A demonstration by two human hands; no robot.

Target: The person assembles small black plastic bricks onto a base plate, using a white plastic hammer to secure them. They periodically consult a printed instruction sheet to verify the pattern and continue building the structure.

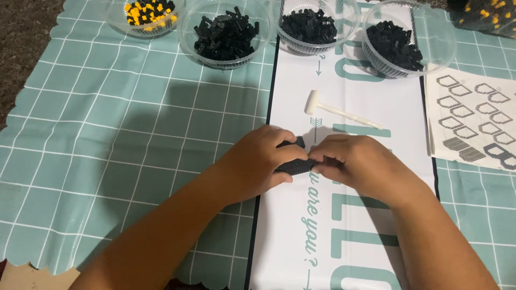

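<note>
A small black assembly of tiny building bricks (294, 164) sits between both my hands over a white printed sheet (349, 225). My left hand (257, 164) wraps it from the left, fingers curled over its top. From the right my right hand (357, 164) pinches its edge with the fingertips. Most of the piece is hidden by my fingers. A small white plastic hammer-shaped tool (336, 111) lies on the sheet just beyond my hands.
Clear plastic bowls stand along the far edge: one with yellow and black bricks (146, 13), three with black bricks (224, 35) (309, 27) (396, 45). An instruction sheet with outline drawings (473, 121) lies at right. A teal checked tablecloth (107, 134) covers the surface.
</note>
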